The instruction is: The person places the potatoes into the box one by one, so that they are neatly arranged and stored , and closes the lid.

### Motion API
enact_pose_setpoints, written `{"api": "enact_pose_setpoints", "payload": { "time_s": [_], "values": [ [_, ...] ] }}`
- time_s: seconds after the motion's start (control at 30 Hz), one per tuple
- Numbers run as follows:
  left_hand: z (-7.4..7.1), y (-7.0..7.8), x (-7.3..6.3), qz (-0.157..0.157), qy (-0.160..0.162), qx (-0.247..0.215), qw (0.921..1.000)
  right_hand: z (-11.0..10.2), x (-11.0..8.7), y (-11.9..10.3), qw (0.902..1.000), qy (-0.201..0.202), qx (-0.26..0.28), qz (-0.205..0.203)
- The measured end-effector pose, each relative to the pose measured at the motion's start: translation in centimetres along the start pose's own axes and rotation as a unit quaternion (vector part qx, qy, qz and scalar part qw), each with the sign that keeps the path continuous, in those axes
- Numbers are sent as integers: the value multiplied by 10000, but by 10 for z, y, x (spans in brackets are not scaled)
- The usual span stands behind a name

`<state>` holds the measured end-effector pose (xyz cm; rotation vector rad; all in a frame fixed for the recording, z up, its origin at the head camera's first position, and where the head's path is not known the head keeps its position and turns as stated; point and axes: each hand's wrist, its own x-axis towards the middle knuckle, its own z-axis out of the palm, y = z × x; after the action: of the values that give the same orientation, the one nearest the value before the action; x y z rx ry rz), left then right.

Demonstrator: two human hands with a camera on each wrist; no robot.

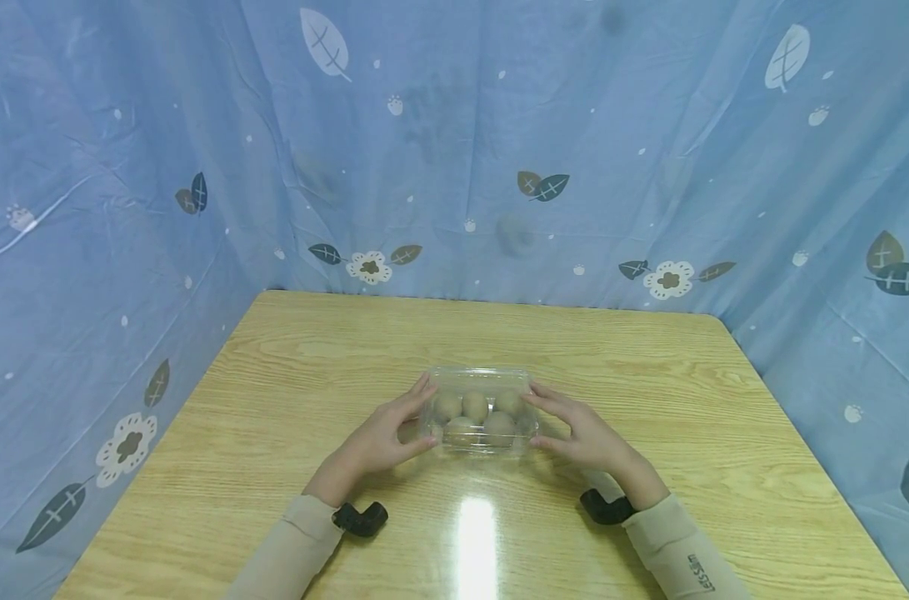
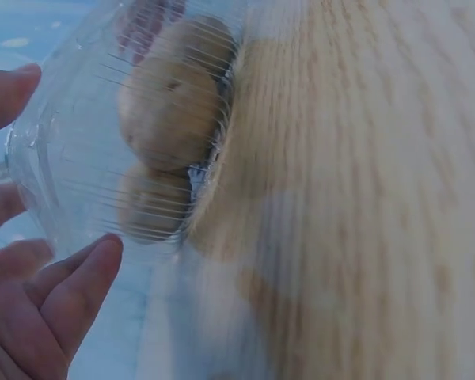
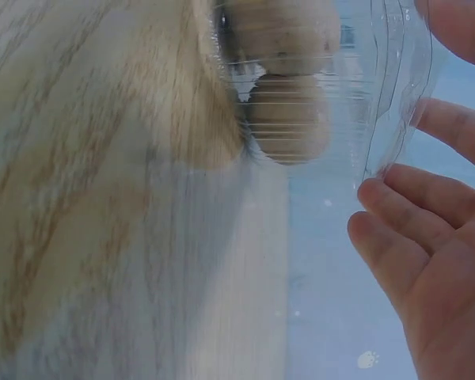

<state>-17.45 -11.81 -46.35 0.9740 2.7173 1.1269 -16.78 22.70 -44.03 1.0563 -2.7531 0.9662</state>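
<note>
A clear plastic box (image 1: 478,450) sits on the table with several round, pale-brown, potato-like pieces (image 1: 475,407) inside, in two rows. At its left end, my left hand (image 1: 382,429) grips the box, thumb at the near corner and fingers toward the far one. The right hand (image 1: 585,429) holds the opposite end in much the same way. Through the ribbed wall in the left wrist view, the brown pieces (image 2: 170,115) show at the box's bottom. In the right wrist view, fingertips (image 3: 374,194) touch the plastic edge (image 3: 392,103).
The wood-grain table (image 1: 334,350) extends around the box on all sides. A blue curtain (image 1: 454,150) with leaf and flower prints hangs behind it and along both sides. Black wrist pieces (image 1: 360,519) sit at both cuffs. A bright light reflection lies on the tabletop in front of the box.
</note>
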Motion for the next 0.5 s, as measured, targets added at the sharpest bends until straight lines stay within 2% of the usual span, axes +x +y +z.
{"api": "enact_pose_setpoints", "payload": {
  "time_s": [0.23, 0.5],
  "values": [
    [-2, 3, 0, -52, -49, 140, 9999, -2, 1, -4, 9999, -104, 41, -64],
    [-3, 3, 1, -146, -95, 21, 9998, -2, 2, -4, 9998, -170, 44, -106]
  ]
}}
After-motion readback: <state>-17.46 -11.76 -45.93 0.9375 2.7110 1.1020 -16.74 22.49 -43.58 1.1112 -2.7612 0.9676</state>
